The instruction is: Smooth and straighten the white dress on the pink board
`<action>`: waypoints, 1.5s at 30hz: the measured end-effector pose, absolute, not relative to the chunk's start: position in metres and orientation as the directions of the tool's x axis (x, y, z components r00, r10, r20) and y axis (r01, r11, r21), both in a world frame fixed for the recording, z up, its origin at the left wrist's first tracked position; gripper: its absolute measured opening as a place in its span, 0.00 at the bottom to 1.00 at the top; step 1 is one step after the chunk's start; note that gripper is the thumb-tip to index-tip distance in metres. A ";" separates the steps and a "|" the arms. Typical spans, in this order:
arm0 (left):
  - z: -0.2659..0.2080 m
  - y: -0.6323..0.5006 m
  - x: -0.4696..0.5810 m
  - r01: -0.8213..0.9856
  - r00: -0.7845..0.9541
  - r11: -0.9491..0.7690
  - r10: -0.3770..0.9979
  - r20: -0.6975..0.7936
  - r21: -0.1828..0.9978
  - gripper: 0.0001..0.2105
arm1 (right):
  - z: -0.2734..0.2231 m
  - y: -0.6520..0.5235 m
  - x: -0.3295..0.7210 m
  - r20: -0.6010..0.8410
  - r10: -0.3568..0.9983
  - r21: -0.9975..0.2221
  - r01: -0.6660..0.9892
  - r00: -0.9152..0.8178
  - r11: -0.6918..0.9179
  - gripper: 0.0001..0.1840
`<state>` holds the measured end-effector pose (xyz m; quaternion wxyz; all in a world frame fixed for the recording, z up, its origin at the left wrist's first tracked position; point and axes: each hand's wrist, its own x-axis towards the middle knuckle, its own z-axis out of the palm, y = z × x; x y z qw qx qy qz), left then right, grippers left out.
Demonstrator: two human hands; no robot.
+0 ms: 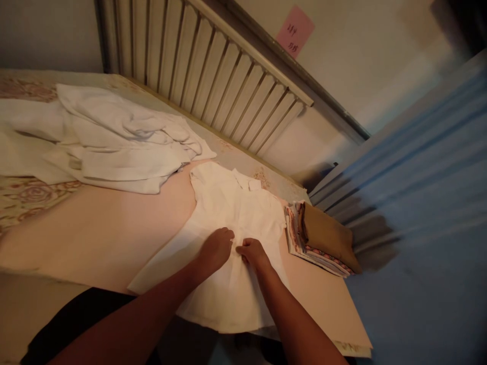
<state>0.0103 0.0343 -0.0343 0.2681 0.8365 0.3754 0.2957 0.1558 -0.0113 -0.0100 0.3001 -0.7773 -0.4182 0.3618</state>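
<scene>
A white sleeveless dress (224,203) with a small collar lies spread out, its flared hem hanging toward me. At its waist, on the front middle line, both hands work close together. My left hand (219,247) has its fingers closed in a pinch on the dress fabric. Just to the right, my right hand (254,252) pinches the same front strip between thumb and forefinger. Whatever small fastening may be between the fingertips is too small to make out.
White cloth (122,142) lies heaped at the left. A stack of folded fabrics (327,235), brown on top, sits at the right by a blue curtain (426,213). A pale pink board or cover (114,223) underlies the dress. Behind stand a radiator (213,71) and a pink note (295,31).
</scene>
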 end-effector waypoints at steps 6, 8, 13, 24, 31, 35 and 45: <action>-0.035 0.034 0.011 0.470 0.540 -0.561 0.793 0.281 0.681 0.11 | -0.007 -0.013 0.157 -0.211 0.905 -0.734 0.551 0.368 -0.396 0.10; -0.035 0.035 0.011 0.472 0.539 -0.556 0.796 0.275 0.684 0.11 | -0.006 -0.014 0.156 -0.149 0.916 -0.711 0.604 0.372 -0.361 0.12; -0.033 0.033 0.010 0.471 0.548 -0.569 0.788 0.282 0.675 0.11 | -0.007 -0.015 0.153 -0.025 0.940 -0.650 0.709 0.341 -0.274 0.13; -0.031 0.032 0.010 0.488 0.563 -0.586 0.778 0.279 0.647 0.11 | -0.014 -0.018 0.156 0.057 0.976 -0.646 0.753 0.212 -0.126 0.09; -0.032 0.032 0.011 0.496 0.567 -0.583 0.779 0.269 0.644 0.10 | -0.009 -0.017 0.156 0.022 0.979 -0.650 0.747 0.203 -0.141 0.07; -0.029 0.033 0.010 0.504 0.572 -0.575 0.781 0.250 0.645 0.11 | -0.009 -0.017 0.157 0.010 0.982 -0.652 0.746 0.190 -0.138 0.06; -0.031 0.031 0.010 0.480 0.582 -0.597 0.765 0.276 0.643 0.11 | -0.010 -0.019 0.148 0.017 0.952 -0.745 0.640 0.305 -0.191 0.07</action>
